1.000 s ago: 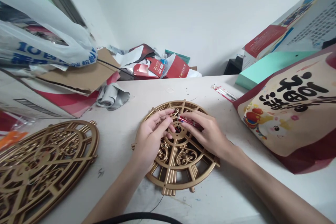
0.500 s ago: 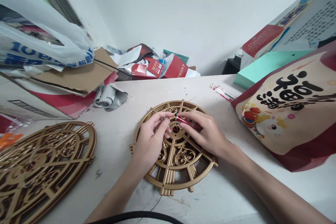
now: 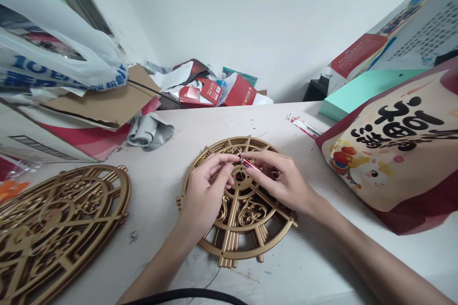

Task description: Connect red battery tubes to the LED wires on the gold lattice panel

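A round gold openwork ornament [image 3: 238, 221] lies flat on the white table [image 3: 171, 152] in front of me. Both hands rest over its upper half, near the central hub. My right hand [image 3: 282, 182] pinches a small red tool [image 3: 249, 164] with its tip pointing left toward the hub. My left hand [image 3: 206, 189] has its fingers curled in a pinch facing that tip, seemingly on a thin wire or thread that is too small to make out.
A larger gold openwork panel [image 3: 57, 226] lies at the left. A big printed bag [image 3: 397, 147] stands at the right, a teal box [image 3: 361, 90] behind it. Cardboard, plastic bags and red cartons [image 3: 214, 90] pile up at the back. A black cable [image 3: 186, 293] runs along the near edge.
My hands stay over the hub with only small finger shifts. The red tool's handle has dropped out of sight under my right fingers.
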The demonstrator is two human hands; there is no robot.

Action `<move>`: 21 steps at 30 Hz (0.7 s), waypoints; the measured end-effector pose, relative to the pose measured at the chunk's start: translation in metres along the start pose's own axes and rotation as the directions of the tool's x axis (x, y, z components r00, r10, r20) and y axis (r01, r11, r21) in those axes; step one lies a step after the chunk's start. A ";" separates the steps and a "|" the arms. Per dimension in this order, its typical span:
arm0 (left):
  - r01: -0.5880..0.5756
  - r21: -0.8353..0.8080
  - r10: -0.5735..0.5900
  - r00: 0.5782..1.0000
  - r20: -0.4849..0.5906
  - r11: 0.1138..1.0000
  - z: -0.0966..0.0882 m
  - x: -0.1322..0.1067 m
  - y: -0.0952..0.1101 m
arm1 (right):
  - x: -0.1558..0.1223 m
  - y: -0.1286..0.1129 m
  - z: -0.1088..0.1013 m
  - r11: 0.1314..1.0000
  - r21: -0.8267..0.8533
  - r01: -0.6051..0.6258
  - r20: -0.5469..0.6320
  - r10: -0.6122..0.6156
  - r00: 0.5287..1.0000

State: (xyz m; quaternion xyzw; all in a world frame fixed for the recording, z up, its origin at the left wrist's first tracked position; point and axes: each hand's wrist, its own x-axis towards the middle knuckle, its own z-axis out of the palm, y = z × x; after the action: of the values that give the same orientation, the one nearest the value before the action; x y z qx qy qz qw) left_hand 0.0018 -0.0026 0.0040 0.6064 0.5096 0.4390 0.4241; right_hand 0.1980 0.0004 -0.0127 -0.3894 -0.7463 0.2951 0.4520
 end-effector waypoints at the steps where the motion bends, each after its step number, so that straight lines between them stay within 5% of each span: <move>1: -0.005 0.002 0.005 1.000 -0.001 1.000 0.000 0.000 0.000 | 0.000 0.000 0.000 1.000 0.006 -0.001 0.004 0.001 1.000; 7: -0.087 0.146 0.090 0.996 -0.017 0.985 0.001 -0.004 0.002 | 0.000 -0.001 -0.001 0.999 0.034 -0.009 0.018 0.008 1.000; 13: -0.338 0.454 0.393 0.919 -0.029 0.824 0.002 -0.006 0.001 | 0.000 0.001 0.000 0.996 0.056 -0.068 0.018 0.067 0.998; 21: -0.275 0.228 0.304 0.947 -0.104 0.934 0.002 -0.004 -0.002 | -0.001 0.000 0.000 0.992 0.076 -0.101 0.022 0.099 0.995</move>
State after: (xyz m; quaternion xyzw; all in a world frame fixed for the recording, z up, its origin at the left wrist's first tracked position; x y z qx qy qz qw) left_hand 0.0031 -0.0061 0.0012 0.6845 0.4863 0.4812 0.2520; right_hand 0.1983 -0.0003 -0.0125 -0.4061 -0.7180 0.3492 0.4446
